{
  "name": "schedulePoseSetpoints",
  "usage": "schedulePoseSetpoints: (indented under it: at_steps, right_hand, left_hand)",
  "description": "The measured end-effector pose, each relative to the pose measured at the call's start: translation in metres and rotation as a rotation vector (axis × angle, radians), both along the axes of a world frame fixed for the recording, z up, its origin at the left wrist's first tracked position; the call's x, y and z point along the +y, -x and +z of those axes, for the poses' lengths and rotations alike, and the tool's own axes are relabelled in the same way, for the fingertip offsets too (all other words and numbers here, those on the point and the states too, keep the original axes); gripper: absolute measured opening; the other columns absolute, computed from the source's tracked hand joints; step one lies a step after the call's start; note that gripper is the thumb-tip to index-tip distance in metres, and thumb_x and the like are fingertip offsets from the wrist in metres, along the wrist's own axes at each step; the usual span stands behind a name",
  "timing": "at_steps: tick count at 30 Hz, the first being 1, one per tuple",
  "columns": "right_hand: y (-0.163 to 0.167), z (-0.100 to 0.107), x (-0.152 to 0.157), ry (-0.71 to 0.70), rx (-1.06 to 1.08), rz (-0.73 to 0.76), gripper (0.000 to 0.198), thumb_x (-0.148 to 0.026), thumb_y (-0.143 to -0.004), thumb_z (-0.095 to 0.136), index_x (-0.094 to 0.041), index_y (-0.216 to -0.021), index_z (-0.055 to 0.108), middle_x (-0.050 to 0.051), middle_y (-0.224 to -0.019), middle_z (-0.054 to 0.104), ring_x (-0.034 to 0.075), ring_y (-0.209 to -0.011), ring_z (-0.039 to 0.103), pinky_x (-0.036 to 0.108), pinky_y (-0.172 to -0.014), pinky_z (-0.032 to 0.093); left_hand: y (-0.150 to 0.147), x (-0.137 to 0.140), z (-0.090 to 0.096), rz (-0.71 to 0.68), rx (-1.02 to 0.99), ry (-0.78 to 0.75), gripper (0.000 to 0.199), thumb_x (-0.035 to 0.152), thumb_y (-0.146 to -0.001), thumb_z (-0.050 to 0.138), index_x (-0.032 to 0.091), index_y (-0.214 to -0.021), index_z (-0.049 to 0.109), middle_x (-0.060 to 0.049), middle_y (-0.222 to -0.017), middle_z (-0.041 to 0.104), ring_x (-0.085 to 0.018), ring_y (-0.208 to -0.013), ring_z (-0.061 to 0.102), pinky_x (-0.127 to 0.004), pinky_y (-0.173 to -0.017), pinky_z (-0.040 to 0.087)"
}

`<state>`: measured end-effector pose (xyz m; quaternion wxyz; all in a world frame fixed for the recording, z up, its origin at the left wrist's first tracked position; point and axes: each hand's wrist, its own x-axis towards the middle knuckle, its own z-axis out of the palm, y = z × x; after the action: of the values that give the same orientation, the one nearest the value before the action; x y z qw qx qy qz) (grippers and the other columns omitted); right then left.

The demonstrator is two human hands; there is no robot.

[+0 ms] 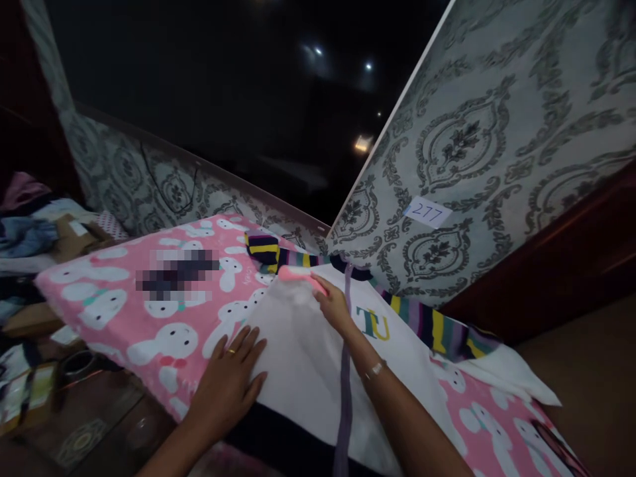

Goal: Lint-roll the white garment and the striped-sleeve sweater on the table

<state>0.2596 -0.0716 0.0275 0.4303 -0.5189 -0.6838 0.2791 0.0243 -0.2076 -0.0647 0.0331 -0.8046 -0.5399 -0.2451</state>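
Note:
A white jacket lies spread out, with striped sleeves, a dark collar and hem, a purple strip down its front and the letters "TU" on its chest. My right hand is closed round the handle of a pink brush-like tool. The tool's head rests on the upper left part of the jacket; its underside is hidden. My left hand, fingers spread, lies flat at the jacket's left edge near the dark hem. Under the jacket is a pink cloth with white cartoon figures.
A large dark glossy panel stands behind against patterned wallpaper. A paper marked 277 is on the wall at right. A blurred-out dark patch covers something on the cloth. Clothes and boxes are heaped at left beside the tiled floor.

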Motion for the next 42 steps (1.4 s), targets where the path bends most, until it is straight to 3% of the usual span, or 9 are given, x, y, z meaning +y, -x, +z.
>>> schedulePoseSetpoints:
  at_steps: [4, 8, 16, 19, 25, 29, 32, 36, 42]
  right_hand:
    - [-0.058, -0.010, -0.076, 0.019, -0.236, 0.013, 0.048, -0.023, -0.083, 0.056, -0.028, -0.130, 0.065, 0.004, -0.133, 0.066, 0.025, -0.126, 0.059, 0.044, -0.110, 0.043]
    - [-0.060, -0.022, -0.108, 0.048, -0.368, 0.000, 0.052, -0.018, -0.086, 0.052, -0.029, -0.135, 0.061, 0.006, -0.126, 0.069, 0.025, -0.113, 0.066, 0.041, -0.099, 0.051]
    - [0.042, -0.008, -0.009, 0.089, -0.504, -0.104, 0.051, -0.015, -0.089, 0.054, -0.028, -0.138, 0.058, 0.007, -0.120, 0.071, 0.025, -0.112, 0.065, 0.037, -0.101, 0.048]
    - [0.048, -0.005, -0.003, 0.085, -0.458, -0.091, 0.051, -0.012, -0.089, 0.054, -0.026, -0.138, 0.058, 0.006, -0.127, 0.069, 0.024, -0.119, 0.062, 0.037, -0.105, 0.046]
    - [-0.041, -0.014, -0.069, 0.039, -0.303, 0.057, 0.051, -0.012, -0.083, 0.054, -0.024, -0.132, 0.063, 0.004, -0.136, 0.064, 0.022, -0.127, 0.058, 0.041, -0.111, 0.042]
    - [-0.111, 0.002, -0.131, 0.089, -0.317, 0.054, 0.048, -0.020, -0.082, 0.058, -0.027, -0.130, 0.065, 0.003, -0.132, 0.066, 0.026, -0.124, 0.060, 0.047, -0.109, 0.043]
    - [-0.132, 0.013, -0.171, 0.105, -0.343, 0.052, 0.047, -0.025, -0.084, 0.059, -0.029, -0.131, 0.064, 0.004, -0.133, 0.065, 0.027, -0.125, 0.059, 0.048, -0.109, 0.043]
    - [-0.111, 0.009, -0.188, 0.118, -0.342, 0.151, 0.046, -0.021, -0.084, 0.057, -0.028, -0.128, 0.066, 0.004, -0.128, 0.069, 0.027, -0.118, 0.064, 0.045, -0.105, 0.047]
    - [-0.026, 0.001, -0.123, 0.058, -0.424, 0.147, 0.053, -0.010, -0.081, 0.056, -0.026, -0.131, 0.064, 0.004, -0.133, 0.065, 0.025, -0.123, 0.061, 0.042, -0.106, 0.046]
  left_hand:
    - [0.000, 0.002, -0.004, -0.028, 0.002, -0.013, 0.052, 0.042, -0.091, 0.047, 0.026, -0.140, 0.055, -0.009, -0.152, 0.047, -0.034, -0.141, 0.041, -0.060, -0.112, 0.029]
    - [0.002, 0.005, -0.007, -0.049, 0.017, -0.017, 0.052, 0.043, -0.090, 0.046, 0.030, -0.140, 0.055, -0.007, -0.153, 0.045, -0.036, -0.140, 0.041, -0.062, -0.111, 0.030]
    - [0.003, 0.006, 0.002, -0.043, 0.045, 0.005, 0.049, 0.043, -0.090, 0.048, 0.033, -0.136, 0.059, -0.007, -0.152, 0.048, -0.034, -0.140, 0.042, -0.059, -0.109, 0.032]
    - [0.001, 0.003, 0.010, -0.030, 0.040, 0.052, 0.048, 0.040, -0.091, 0.047, 0.029, -0.136, 0.059, -0.008, -0.152, 0.047, -0.034, -0.141, 0.040, -0.059, -0.110, 0.032]
    - [-0.003, -0.002, 0.022, -0.010, 0.003, 0.135, 0.048, 0.037, -0.091, 0.048, 0.024, -0.135, 0.059, -0.010, -0.151, 0.048, -0.034, -0.142, 0.039, -0.061, -0.112, 0.031]
    - [0.002, -0.001, 0.020, -0.063, -0.062, 0.150, 0.045, 0.039, -0.091, 0.048, 0.023, -0.131, 0.060, -0.011, -0.150, 0.050, -0.032, -0.141, 0.040, -0.061, -0.112, 0.030]
    - [0.012, -0.005, 0.021, -0.080, -0.151, 0.103, 0.040, 0.036, -0.090, 0.048, 0.020, -0.122, 0.066, -0.013, -0.144, 0.055, -0.031, -0.136, 0.046, -0.053, -0.109, 0.038]
    - [0.028, -0.024, 0.033, 0.059, -0.262, 0.092, 0.032, 0.034, -0.087, 0.046, 0.018, -0.104, 0.068, -0.012, -0.114, 0.068, -0.026, -0.104, 0.063, -0.041, -0.091, 0.049]
    - [0.048, -0.055, 0.050, 0.276, -0.335, 0.416, 0.034, 0.048, -0.087, 0.044, 0.021, -0.077, 0.063, -0.003, -0.067, 0.065, -0.021, -0.066, 0.062, -0.029, -0.061, 0.039]
